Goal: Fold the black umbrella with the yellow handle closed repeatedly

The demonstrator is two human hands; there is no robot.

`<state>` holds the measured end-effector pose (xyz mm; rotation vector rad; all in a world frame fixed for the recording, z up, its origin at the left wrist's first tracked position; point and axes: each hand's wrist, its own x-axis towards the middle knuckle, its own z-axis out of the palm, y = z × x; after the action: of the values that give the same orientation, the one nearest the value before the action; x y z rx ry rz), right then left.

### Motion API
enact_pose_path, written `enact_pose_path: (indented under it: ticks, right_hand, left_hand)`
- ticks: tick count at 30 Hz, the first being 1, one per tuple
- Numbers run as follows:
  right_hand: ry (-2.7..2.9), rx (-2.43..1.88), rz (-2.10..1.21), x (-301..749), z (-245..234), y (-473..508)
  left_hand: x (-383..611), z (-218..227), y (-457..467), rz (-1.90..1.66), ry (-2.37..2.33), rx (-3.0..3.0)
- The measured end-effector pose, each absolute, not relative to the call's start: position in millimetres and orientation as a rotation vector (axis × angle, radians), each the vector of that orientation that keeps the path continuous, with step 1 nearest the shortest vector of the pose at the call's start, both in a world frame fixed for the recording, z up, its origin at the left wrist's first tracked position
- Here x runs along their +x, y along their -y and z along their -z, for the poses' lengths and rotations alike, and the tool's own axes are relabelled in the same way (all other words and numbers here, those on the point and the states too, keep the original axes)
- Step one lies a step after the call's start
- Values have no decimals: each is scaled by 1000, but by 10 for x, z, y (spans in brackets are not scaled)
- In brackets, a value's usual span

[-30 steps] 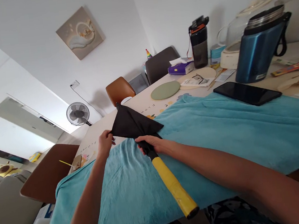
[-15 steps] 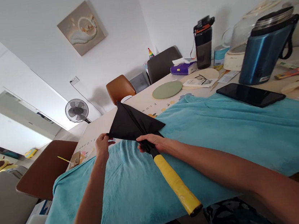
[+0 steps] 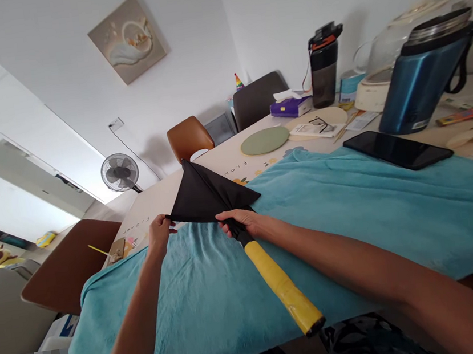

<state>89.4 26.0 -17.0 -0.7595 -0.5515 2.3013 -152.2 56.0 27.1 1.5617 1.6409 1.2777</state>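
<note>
A sheet of thin black cloth spreads out in a pointed shape, creased toward one gathered place. From that place a thick yellow-wrapped handle with a black end slants toward my lap. At the cloth's left corner, my left hand pinches the edge between thumb and fingers. My right hand is closed around the gathered cloth just above the handle. What lies inside the gathers is hidden. Both hands are above a turquoise blanket draped over the table.
A black phone rests on the blanket at right, near a blue insulated bottle. Behind are a dark drinking bottle, purple tissue box, glasses and green round mat. A brown chair stands left.
My left hand has shifted slightly left and down, drawing the cloth's lower edge straighter. The right hand keeps its hold, and the handle's end has moved slightly right. The view has shifted a little.
</note>
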Motion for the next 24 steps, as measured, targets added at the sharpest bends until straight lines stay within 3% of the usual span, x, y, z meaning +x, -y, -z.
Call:
enact_pose_path:
  ticks: [5, 10, 13, 19, 24]
  right_hand:
    - [591, -856, -2247, 896, 140, -252]
    - [584, -979, -2186, 883, 136, -259]
    - [608, -1036, -2163, 871, 128, -259]
    - [730, -1067, -2119, 815, 68, -219]
    - [745, -1122, -2103, 817, 30, -159]
  left_hand:
    - [-1647, -130, -533, -1213, -1677, 1673]
    - [-1681, 249, -463, -776, -1793, 2202]
    - [-1646, 224, -449, -607, -1733, 2327]
    - [-1316, -201, -517, -1052, -1604, 2296]
    - [-736, 29, -595, -1196, -1490, 2039]
